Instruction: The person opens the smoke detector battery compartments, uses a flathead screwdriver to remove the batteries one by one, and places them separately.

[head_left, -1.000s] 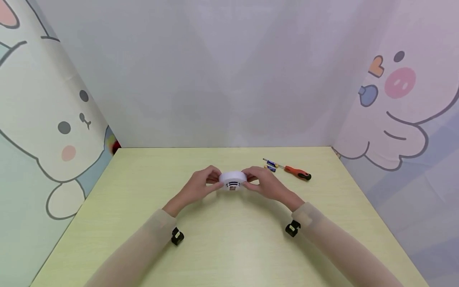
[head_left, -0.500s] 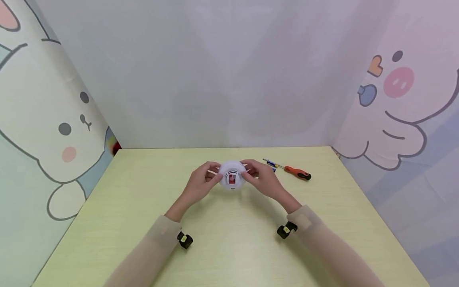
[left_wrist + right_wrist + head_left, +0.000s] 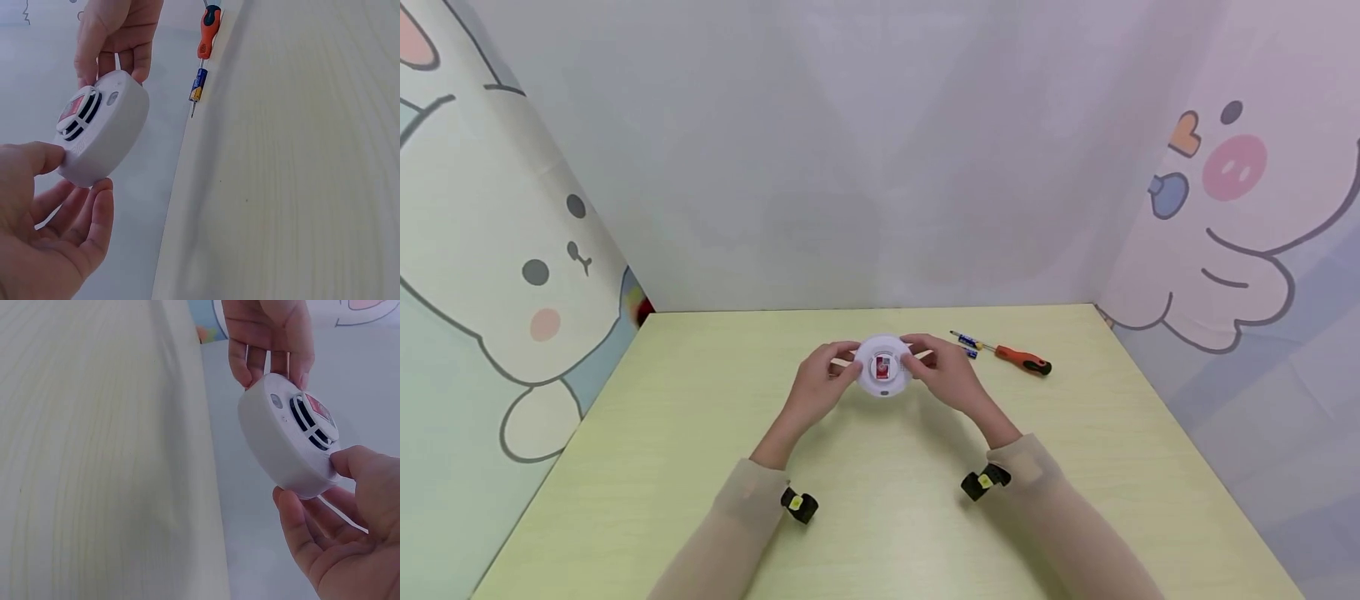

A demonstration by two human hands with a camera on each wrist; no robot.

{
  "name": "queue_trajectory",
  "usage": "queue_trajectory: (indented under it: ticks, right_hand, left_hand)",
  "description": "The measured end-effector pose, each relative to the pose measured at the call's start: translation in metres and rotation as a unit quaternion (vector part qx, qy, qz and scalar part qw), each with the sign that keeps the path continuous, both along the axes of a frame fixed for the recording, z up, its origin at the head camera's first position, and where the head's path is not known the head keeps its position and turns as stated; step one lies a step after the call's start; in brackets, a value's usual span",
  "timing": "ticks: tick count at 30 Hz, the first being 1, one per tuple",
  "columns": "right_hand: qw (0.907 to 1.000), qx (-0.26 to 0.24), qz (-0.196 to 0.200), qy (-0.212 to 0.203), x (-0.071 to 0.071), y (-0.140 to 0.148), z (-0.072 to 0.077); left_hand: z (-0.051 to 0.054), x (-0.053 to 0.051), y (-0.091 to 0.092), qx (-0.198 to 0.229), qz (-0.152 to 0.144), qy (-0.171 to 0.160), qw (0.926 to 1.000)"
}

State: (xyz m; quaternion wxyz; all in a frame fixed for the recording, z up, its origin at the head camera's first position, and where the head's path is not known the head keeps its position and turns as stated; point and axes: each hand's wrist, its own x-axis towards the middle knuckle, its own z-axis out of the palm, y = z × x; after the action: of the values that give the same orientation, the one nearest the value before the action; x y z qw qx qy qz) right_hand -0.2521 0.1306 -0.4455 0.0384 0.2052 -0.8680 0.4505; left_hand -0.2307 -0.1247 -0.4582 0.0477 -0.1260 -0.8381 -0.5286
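Observation:
A round white smoke detector [image 3: 867, 383] with a red label on its vented dome is held up above the table between both hands. My left hand [image 3: 815, 385] grips its left edge, thumb on the front face and fingers behind. On the opposite edge my right hand [image 3: 951, 379] pinches it the same way. In the left wrist view the detector [image 3: 115, 134] tilts, its black vent slots and small oval window showing. The right wrist view shows the same detector [image 3: 275, 434] between the thumbs and fingertips of both hands. Its back is hidden.
A screwdriver [image 3: 1022, 361] with an orange and black handle lies on the light wooden table [image 3: 685, 400], right of the hands. Two blue batteries [image 3: 970, 342] lie by its shaft. A pale cloth wall [image 3: 880, 167] with cartoon prints surrounds the table's back and sides.
The detector has tipped so that its labelled face turns up toward the head camera, and it has risen slightly. Both forearms have drawn inward. The screwdriver and batteries have stayed put.

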Motion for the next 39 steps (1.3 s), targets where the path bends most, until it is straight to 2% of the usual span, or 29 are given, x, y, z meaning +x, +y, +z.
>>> queue_trajectory:
  ticks: [10, 16, 20, 31, 39]
  right_hand:
    - [0.9986, 0.0, -0.006, -0.053, 0.002, -0.002, -0.008]
    - [0.9975, -0.008, -0.003, -0.07, 0.002, -0.002, -0.014]
    - [0.9962, -0.008, -0.002, -0.087, 0.002, -0.004, -0.017]
    - [0.9956, 0.02, 0.003, -0.091, 0.002, -0.005, -0.021]
    - [0.9945, 0.038, -0.008, -0.097, 0.001, -0.005, -0.027]
  left_hand:
    - [-0.004, 0.003, 0.005, 0.009, 0.027, -0.063, 0.9976]
    - [-0.01, 0.005, 0.006, 0.022, 0.031, -0.083, 0.9958]
    - [-0.013, 0.006, 0.006, 0.017, 0.042, -0.103, 0.9937]
    - [-0.018, 0.006, 0.005, -0.017, 0.044, -0.118, 0.9919]
    - [-0.022, 0.004, 0.007, -0.045, 0.036, -0.131, 0.9897]
